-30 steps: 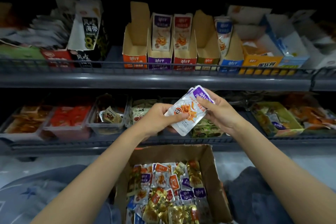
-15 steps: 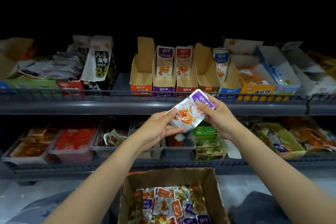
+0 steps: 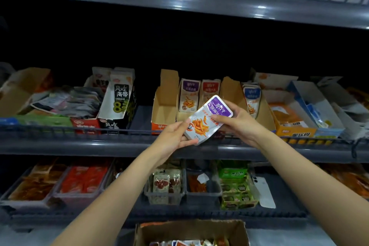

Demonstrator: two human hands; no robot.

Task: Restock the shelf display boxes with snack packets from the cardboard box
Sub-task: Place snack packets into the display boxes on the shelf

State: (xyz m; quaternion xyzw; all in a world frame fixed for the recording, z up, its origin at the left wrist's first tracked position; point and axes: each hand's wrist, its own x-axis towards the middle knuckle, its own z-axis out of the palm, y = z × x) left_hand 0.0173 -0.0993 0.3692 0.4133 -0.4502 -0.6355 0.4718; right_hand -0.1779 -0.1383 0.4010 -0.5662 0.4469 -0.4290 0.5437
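Shelf [image 3: 99, 147]; packets [image 3: 206, 119]; left grip [image 3: 173, 138], right grip [image 3: 238, 123]

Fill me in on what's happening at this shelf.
A person is restocking snacks. The left hand and right hand together hold purple-topped packets, one hand at the lower end and the other at the upper end. They are just in front of the display boxes on the middle shelf. The orange-fronted box looks empty. The cardboard box, with more snacks inside, sits below.
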